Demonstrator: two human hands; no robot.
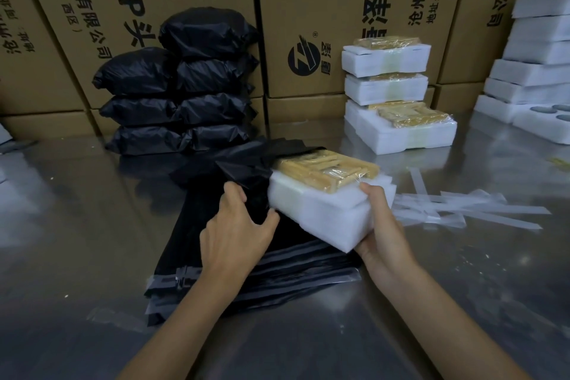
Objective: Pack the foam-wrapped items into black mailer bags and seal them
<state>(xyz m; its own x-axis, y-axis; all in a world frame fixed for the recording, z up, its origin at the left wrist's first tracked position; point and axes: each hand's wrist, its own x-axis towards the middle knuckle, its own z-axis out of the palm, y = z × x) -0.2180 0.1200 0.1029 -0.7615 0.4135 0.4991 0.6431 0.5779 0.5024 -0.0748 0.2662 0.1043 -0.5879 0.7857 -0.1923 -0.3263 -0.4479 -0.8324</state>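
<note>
A white foam-wrapped item [320, 210] with yellow parts under clear film on top is tilted above the table's middle. My right hand [382, 222] grips its near right corner. Its far end sits partly inside the mouth of a black mailer bag [246, 163]. My left hand [237, 222] pinches the bag's open edge just left of the foam. Under both hands lies a flat stack of black mailer bags [246, 274] with grey seal strips.
Several filled black bags [179, 95] are piled at the back left against cardboard boxes [308, 9]. Three foam-wrapped items [391, 95] are stacked at the back right. Empty foam trays [536, 49] rise at the far right. Peeled clear strips [468, 210] litter the steel table [77, 225].
</note>
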